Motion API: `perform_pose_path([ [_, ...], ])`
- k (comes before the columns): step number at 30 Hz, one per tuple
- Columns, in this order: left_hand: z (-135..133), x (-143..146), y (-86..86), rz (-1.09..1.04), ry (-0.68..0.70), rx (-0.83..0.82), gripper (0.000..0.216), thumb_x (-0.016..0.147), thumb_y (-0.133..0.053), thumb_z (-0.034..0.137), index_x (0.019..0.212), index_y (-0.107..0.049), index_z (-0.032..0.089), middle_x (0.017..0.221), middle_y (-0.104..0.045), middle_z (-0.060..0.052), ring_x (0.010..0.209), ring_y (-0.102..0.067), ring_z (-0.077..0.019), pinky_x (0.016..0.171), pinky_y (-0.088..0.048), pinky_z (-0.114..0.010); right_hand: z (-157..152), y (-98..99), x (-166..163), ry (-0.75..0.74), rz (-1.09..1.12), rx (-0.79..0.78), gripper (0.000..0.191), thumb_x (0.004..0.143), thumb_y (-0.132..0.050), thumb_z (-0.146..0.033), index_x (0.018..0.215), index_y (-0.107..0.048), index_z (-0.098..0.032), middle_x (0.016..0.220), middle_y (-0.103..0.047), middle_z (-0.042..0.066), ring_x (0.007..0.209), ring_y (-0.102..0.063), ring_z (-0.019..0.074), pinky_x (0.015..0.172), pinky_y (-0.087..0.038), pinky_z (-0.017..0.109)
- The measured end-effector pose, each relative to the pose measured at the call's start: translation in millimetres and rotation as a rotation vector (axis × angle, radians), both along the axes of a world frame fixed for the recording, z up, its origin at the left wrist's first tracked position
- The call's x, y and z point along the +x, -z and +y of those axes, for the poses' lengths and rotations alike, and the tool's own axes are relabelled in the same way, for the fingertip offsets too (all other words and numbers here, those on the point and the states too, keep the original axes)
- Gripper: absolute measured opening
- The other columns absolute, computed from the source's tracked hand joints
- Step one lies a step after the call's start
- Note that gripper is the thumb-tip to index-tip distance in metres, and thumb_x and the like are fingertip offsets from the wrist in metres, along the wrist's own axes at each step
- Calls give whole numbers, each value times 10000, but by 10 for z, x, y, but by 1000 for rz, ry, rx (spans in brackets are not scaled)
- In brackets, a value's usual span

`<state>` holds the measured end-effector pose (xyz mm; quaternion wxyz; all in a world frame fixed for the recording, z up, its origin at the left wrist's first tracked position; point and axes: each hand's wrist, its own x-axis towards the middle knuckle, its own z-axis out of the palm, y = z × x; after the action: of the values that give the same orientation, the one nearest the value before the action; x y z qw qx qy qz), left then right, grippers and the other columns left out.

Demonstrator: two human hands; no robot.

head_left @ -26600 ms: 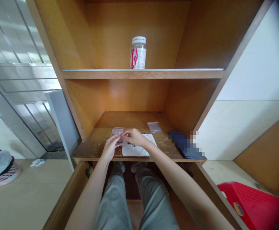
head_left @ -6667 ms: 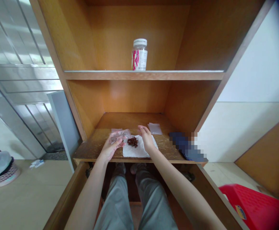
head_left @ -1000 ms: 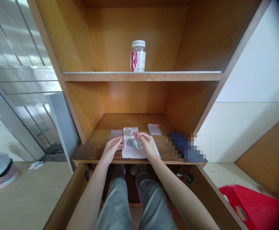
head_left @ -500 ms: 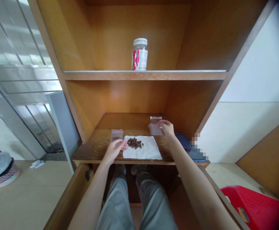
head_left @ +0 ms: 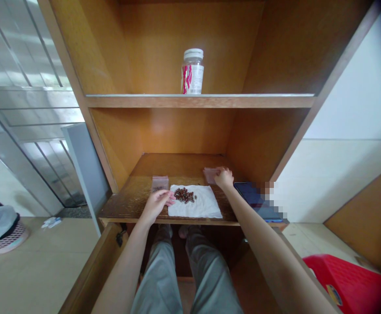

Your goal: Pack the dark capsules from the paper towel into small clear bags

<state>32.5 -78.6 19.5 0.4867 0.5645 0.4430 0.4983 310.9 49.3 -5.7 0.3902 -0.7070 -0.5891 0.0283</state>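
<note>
A heap of small dark brown capsules (head_left: pixel 184 196) lies on a white paper towel (head_left: pixel 206 205) on the cabinet's lower board. My left hand (head_left: pixel 158 203) rests at the towel's left edge, fingers loosely stretched out beside the capsules, with nothing visible in them. Partly behind that hand lies a small clear zip bag (head_left: pixel 160 180); its lower part is covered, and some dark content seems to show. Beyond the towel's far right corner, my right hand (head_left: pixel 225 178) pinches the right end of clear zip bags (head_left: pixel 209 175); how many cannot be made out.
A dark tablet-like device (head_left: pixel 256 203) lies right of the towel. On the upper shelf (head_left: pixel 138 102) stands a clear bottle (head_left: pixel 192 74) with a white cap and pink label. An open drawer (head_left: pixel 95 266) surrounds my legs. A red plastic item (head_left: pixel 350 279) stands lower right, a waste basket (head_left: pixel 5 231) left.
My right hand has come down slightly and left, and the raised bag now lies lower with the other, near the board. My left hand stays in place.
</note>
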Motion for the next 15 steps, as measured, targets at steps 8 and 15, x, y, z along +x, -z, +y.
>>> perform_pose_path([
  [8,-22,12,-26,1,-3,11,314,721,-573,398,820,-611,102,734,-668,-93,611,-619,-159,587,-476,-272,-212,-56,-239,-142,-201,132,322,774,-420,-204,1062,-554,-146,1181,-511,126,1074,-458,239,884,-356,372],
  [15,1,-2,30,149,-333,341,233,782,-495,303,925,-577,138,914,-646,-107,836,-611,-194,762,-468,-326,-306,80,-236,-234,-191,293,273,753,-430,-161,991,-565,-166,1093,-547,110,1013,-475,228,847,-384,361],
])
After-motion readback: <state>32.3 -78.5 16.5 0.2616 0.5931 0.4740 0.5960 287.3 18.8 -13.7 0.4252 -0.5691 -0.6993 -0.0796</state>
